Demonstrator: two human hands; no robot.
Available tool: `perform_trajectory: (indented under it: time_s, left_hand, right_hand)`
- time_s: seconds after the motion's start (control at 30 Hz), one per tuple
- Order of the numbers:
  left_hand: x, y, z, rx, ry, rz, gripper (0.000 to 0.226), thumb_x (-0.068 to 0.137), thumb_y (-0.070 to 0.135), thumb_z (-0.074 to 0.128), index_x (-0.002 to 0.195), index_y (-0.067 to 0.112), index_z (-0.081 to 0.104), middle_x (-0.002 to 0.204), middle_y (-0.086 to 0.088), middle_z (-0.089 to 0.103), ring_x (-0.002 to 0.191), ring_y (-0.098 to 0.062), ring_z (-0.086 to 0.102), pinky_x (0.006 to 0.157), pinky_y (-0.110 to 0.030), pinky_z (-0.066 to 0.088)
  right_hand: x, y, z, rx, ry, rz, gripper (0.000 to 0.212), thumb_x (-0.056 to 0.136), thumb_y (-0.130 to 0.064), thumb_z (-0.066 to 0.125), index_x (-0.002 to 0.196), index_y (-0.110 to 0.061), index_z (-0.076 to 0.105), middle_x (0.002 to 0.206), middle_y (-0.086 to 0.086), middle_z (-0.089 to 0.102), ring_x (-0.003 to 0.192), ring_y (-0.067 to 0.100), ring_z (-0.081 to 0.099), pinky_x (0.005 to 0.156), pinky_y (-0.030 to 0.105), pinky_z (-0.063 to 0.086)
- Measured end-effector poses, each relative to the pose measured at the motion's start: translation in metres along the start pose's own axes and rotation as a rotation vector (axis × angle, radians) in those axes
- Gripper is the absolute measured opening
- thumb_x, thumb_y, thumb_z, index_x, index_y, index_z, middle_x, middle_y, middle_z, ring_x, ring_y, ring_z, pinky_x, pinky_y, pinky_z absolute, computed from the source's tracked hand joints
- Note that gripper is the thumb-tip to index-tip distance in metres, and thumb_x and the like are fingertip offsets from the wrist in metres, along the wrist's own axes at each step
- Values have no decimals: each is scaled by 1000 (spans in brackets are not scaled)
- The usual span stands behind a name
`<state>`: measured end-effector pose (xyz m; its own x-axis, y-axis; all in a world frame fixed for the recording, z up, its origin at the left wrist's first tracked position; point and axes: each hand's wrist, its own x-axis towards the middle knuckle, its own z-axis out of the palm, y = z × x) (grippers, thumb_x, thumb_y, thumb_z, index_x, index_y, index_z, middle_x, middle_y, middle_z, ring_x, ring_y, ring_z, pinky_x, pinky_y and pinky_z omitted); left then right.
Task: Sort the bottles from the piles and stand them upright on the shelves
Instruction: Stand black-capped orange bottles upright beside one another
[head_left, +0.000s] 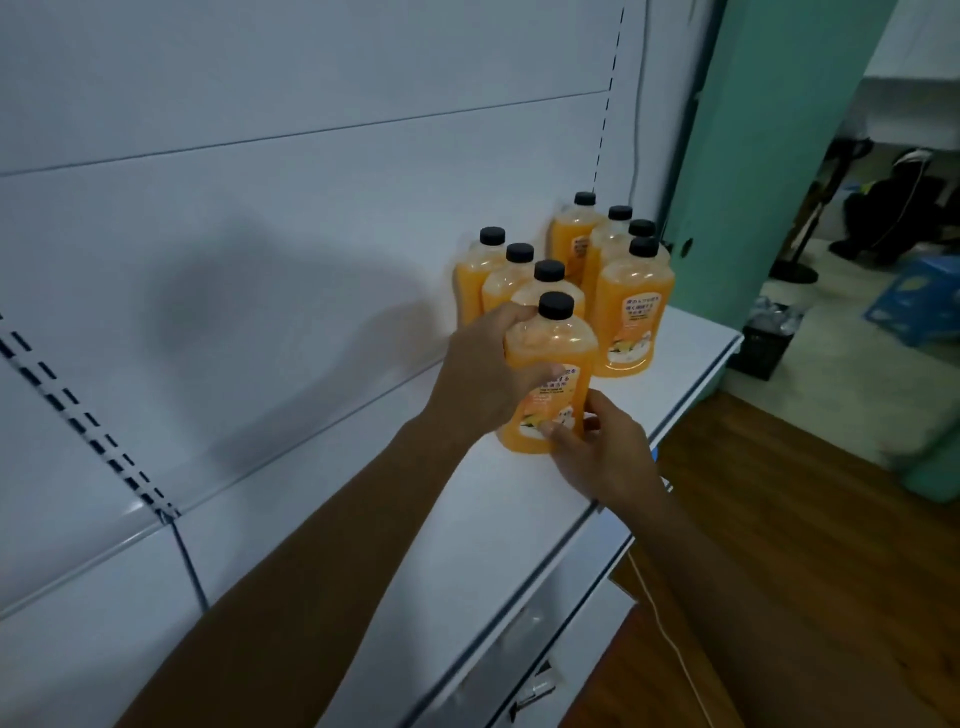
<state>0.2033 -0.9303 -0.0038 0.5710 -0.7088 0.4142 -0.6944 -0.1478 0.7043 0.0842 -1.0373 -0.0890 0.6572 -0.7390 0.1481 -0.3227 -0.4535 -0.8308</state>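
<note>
Several orange bottles with black caps stand upright in two rows on the white shelf (493, 530), near its right end. The front bottle (558, 343) of the left row stands on the shelf with both hands on it. My left hand (483, 374) wraps its left side, thumb across the label. My right hand (602, 457) pinches its base from the front right. Another labelled bottle (631, 306) heads the right row, close to the held one. The bottles behind are partly hidden by those in front.
The white back panel (260, 234) of the shelving rises behind the bottles. The shelf's front edge (613, 525) runs diagonally; below lies a wooden floor (805, 545). A green wall (769, 156), a black crate (763, 348) and a blue box (914, 301) are at the right.
</note>
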Motion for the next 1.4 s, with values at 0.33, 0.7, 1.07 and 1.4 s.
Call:
perform_trajectory:
  time_s: [0.33,0.7,1.07,1.4]
  left_hand:
    - [-19,8,14,225,58,-38,79,83,34,71,149,25,29,136,-10,37,123,-28,42,100,-46,45]
    - [-185,-6,-41,356,202,-295,86,92,40,60,154,22,3,158,-11,20,144,-31,17,115,-48,26]
    - [-387,18,-242,714,526,-468,50,90,28,64,134,11,49,135,-9,54,124,-25,47,105,-35,36]
    - [-496,-18,-347,874,559,-620,56,80,18,59,134,7,50,134,-13,53,125,-29,46,107,-38,34]
  right_hand:
    - [-17,6,10,-172,43,-20,46,88,-50,59,125,-26,49,114,-2,66,104,23,63,81,31,46]
    - [-130,-53,62,52,-56,-381,58,89,-35,63,137,-14,40,137,10,49,124,28,48,102,39,38]
    - [-255,-188,184,187,-511,-767,50,86,-26,68,131,-16,49,128,4,56,111,18,57,88,31,44]
    - [-343,-302,292,-162,-526,-1322,77,80,-34,75,144,-13,39,147,15,41,136,34,36,111,49,33]
